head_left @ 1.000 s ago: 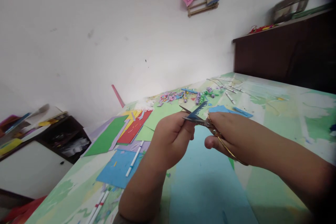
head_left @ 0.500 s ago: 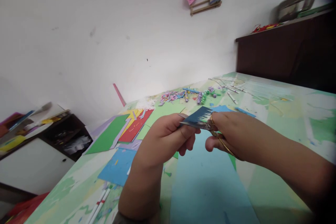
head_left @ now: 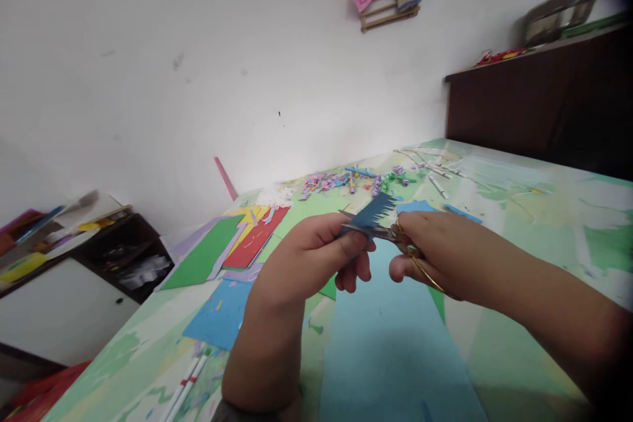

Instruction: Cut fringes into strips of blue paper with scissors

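Observation:
Between the thumb and fingers of my left hand (head_left: pixel 324 252) is a small dark blue piece of paper (head_left: pixel 372 213), its right edge cut into a fringe of narrow points. My right hand (head_left: pixel 435 247) is closed on a pair of scissors (head_left: pixel 415 257) with gold-coloured handles. The blades lie across the paper, one in front and one behind, with their tips toward my left fingers. Under both hands a light blue sheet (head_left: pixel 390 343) lies on the table.
Coloured sheets, including a green one (head_left: pixel 202 254), a red one (head_left: pixel 257 237) and a blue one (head_left: pixel 217 313), lie to the left. Paper scraps (head_left: pixel 319 184) and curled strips (head_left: pixel 378 184) lie at the back. White sticks (head_left: pixel 185 386) are at the front left.
The fringed paper now sits slightly higher and shows more of itself above the blades. My left fingers and the scissors have shifted a little; both grips are kept.

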Available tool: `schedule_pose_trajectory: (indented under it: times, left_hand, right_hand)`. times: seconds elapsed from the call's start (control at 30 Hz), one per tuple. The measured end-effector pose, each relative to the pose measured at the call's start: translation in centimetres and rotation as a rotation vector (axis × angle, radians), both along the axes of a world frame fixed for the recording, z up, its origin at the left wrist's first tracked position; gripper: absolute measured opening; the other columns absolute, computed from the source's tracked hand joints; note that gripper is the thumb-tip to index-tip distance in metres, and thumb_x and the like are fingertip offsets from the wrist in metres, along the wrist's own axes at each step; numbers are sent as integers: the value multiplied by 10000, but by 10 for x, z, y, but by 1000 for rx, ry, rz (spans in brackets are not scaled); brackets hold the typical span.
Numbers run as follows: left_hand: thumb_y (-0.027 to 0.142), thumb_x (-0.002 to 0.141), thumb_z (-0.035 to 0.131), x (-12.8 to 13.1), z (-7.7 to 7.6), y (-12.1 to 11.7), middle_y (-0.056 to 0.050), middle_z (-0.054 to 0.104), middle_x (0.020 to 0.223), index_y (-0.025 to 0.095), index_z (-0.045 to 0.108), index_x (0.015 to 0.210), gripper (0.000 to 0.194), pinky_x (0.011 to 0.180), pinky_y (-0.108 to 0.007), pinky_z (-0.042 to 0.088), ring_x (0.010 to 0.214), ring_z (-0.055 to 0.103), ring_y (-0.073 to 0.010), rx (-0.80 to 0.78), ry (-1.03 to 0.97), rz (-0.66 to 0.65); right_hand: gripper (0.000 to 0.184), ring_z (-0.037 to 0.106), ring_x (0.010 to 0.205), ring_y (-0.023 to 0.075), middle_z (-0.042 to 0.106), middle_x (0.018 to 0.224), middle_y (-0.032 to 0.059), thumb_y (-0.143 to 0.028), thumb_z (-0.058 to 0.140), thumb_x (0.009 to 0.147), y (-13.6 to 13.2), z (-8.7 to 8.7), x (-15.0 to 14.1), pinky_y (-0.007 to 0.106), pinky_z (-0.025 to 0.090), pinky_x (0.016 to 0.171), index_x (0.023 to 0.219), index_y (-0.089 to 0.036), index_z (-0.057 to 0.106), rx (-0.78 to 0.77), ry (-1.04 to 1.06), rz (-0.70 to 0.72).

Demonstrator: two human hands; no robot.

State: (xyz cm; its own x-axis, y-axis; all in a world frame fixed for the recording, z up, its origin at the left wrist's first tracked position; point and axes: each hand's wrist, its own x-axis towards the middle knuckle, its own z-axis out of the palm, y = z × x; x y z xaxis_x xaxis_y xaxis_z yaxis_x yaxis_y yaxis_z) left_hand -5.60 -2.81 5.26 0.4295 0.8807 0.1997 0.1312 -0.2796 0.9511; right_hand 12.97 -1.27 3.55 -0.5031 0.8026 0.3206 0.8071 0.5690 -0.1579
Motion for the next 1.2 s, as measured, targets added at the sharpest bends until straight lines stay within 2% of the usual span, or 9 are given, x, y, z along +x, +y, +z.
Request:
schedule_pose_trajectory:
  times: [0.23,0.5,0.6,0.87,1.07,1.2]
  left_hand:
    - [176,808,454,14,0,-8,44,507,501,160,510,567,248,403,-161,355,406,433,-36,334,118,184]
    - [104,779,441,10,4,-4,46,511,513,158,513,556,240,446,-170,369,457,475,-49,613,371,180]
    - [100,785,435,10,5,-3,46,510,515,158,511,560,244,462,-174,370,475,481,-53,644,399,156]
    - [121,807,443,10,1,-6,54,478,504,155,513,567,252,449,-169,340,453,429,-41,542,285,170]
    - [230,817,479,8,-2,-6,62,436,449,152,527,605,232,380,-160,279,384,355,-31,208,42,57]
    - [240,784,525,2,-2,-2,61,437,415,147,555,620,191,346,-155,239,344,330,-25,32,-75,-70]
  right_hand:
    - [270,472,580,161,529,675,30,-458,480,776,-8,6,5,259,325,493,694,-203,450,-94,72,59]
    - [270,436,517,148,514,627,12,-472,451,771,-11,8,4,256,311,462,692,-215,431,-163,26,42]
    - [266,449,530,150,527,644,21,-465,440,781,-11,9,4,257,318,469,701,-211,443,-145,30,71]
    - [277,467,542,158,525,626,17,-469,499,764,-9,8,-2,250,308,464,667,-210,468,-128,26,51]
    - [336,530,617,202,567,692,37,-542,501,759,-5,-3,-2,273,322,498,754,-206,505,-42,22,50]
    - [377,538,624,211,572,685,47,-575,495,753,-2,-11,-3,281,325,502,739,-198,499,15,14,52]
